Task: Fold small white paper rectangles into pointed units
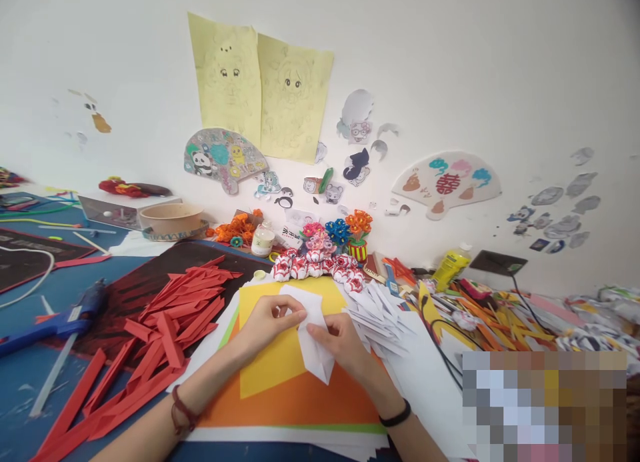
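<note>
A folded white paper (315,345) is held up over a yellow sheet (267,362). My left hand (273,319) pinches its upper left edge between thumb and index finger. My right hand (343,342) grips its right side, with the thumb lying on the front. The paper's lower end comes to a point. Beneath the yellow sheet lies an orange sheet (290,405), with green and white sheets under it. Folded white paper strips (383,315) are piled right of my right hand. Left of my left forearm lies a heap of folded red strips (170,335).
A blue glue gun (75,319) lies at the left. Red-and-white paper pieces (315,265) and small flower bunches (337,232) stand behind the sheets, beside a white bottle (263,240). A yellow bottle (451,267), a black cable (445,355) and orange strips (505,322) are at the right.
</note>
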`<action>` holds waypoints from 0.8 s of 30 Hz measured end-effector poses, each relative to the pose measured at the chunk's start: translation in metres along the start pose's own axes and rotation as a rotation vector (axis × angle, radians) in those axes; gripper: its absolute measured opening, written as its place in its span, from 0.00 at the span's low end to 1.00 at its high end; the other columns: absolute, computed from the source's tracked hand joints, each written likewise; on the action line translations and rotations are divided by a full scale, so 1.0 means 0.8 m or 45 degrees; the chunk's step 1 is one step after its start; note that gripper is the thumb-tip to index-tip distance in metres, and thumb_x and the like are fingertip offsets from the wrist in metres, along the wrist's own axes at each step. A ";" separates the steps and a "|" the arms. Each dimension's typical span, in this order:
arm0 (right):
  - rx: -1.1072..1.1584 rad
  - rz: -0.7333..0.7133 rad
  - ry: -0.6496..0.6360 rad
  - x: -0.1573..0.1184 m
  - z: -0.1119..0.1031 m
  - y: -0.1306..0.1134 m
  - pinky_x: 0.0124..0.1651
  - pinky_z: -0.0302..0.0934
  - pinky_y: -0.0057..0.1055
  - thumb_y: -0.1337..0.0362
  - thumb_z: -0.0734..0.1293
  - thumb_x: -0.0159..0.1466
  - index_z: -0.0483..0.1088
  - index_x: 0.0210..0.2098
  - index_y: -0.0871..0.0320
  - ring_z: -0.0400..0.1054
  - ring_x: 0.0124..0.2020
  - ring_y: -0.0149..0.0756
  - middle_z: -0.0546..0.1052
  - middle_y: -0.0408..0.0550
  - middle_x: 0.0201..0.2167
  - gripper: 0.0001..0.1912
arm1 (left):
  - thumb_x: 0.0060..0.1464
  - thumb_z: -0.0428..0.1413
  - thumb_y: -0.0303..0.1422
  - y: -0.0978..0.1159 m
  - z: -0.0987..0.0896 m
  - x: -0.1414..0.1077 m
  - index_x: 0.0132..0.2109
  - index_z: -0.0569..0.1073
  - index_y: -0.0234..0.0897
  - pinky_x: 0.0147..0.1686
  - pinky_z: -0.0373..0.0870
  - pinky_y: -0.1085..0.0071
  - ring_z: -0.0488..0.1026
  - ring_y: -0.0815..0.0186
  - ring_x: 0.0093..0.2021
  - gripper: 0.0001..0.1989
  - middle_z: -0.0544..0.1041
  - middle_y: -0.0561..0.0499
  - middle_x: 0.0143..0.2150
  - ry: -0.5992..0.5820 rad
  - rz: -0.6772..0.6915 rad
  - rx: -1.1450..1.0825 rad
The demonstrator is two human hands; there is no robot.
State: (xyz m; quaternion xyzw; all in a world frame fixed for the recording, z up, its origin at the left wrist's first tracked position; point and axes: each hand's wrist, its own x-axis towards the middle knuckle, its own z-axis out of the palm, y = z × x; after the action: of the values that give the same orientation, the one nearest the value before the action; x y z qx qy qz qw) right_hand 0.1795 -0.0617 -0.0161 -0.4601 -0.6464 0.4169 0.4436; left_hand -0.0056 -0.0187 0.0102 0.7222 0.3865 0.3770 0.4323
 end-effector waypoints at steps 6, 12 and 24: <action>-0.018 0.001 -0.017 -0.001 -0.001 0.001 0.22 0.38 0.27 0.52 0.65 0.62 0.55 0.18 0.58 0.45 0.21 0.25 0.53 0.38 0.18 0.24 | 0.53 0.59 0.42 0.001 0.000 0.002 0.33 0.79 0.36 0.28 0.54 0.72 0.59 0.70 0.26 0.13 0.76 0.52 0.29 0.008 0.025 0.017; -0.068 0.002 -0.021 0.000 -0.001 0.002 0.22 0.37 0.27 0.52 0.66 0.62 0.53 0.18 0.58 0.44 0.21 0.24 0.51 0.37 0.18 0.25 | 0.54 0.58 0.39 -0.004 0.001 0.003 0.32 0.78 0.35 0.29 0.54 0.72 0.60 0.69 0.28 0.11 0.76 0.52 0.29 0.010 0.055 0.046; -0.072 0.010 -0.033 -0.001 0.000 0.001 0.22 0.38 0.27 0.52 0.65 0.62 0.55 0.18 0.59 0.46 0.21 0.25 0.53 0.38 0.18 0.24 | 0.59 0.53 0.42 -0.013 0.003 0.004 0.32 0.76 0.34 0.30 0.55 0.71 0.63 0.68 0.30 0.16 0.73 0.52 0.29 -0.055 0.075 0.080</action>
State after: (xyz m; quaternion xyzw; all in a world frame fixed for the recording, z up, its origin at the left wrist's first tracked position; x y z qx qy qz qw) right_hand 0.1798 -0.0620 -0.0173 -0.4694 -0.6619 0.4062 0.4203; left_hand -0.0045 -0.0136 0.0007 0.7546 0.3673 0.3615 0.4063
